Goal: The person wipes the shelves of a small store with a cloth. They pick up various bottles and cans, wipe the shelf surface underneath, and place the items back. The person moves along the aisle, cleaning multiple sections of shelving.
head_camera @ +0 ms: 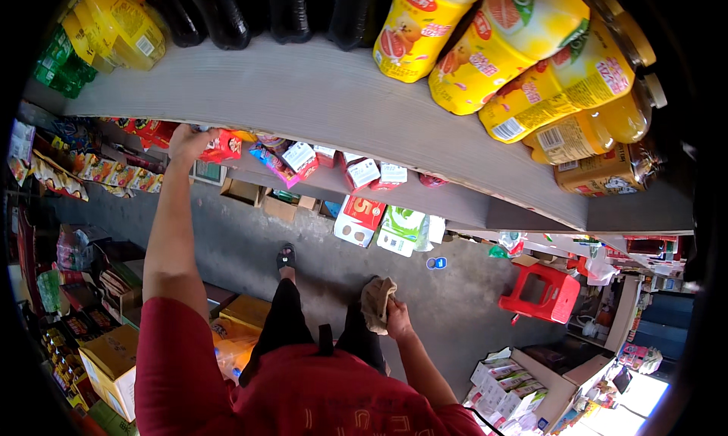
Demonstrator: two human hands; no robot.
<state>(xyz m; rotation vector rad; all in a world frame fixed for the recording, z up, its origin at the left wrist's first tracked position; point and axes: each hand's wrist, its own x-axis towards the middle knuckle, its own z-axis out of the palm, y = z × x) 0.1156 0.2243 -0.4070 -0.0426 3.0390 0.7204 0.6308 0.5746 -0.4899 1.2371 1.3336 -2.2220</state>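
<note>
My left hand (190, 144) reaches in under the front edge of the upper wooden shelf (256, 89). Its fingers are partly hidden there, beside a red snack packet (226, 146), and I cannot tell whether they hold anything. Low on the right, my right hand (399, 319) grips a crumpled brown cloth (377, 305), held clear of the floor. On the lower shelf (330, 180), several small red and white packages (364, 173) and a pink and blue packet (276, 163) sit to the right of my left hand.
Yellow drink bottles (415, 32) and dark bottles (222, 15) stand on the upper shelf. Cardboard boxes (242, 192) line the floor below. A red plastic stool (540, 294) is at right; stacked cartons (111, 362) are at left.
</note>
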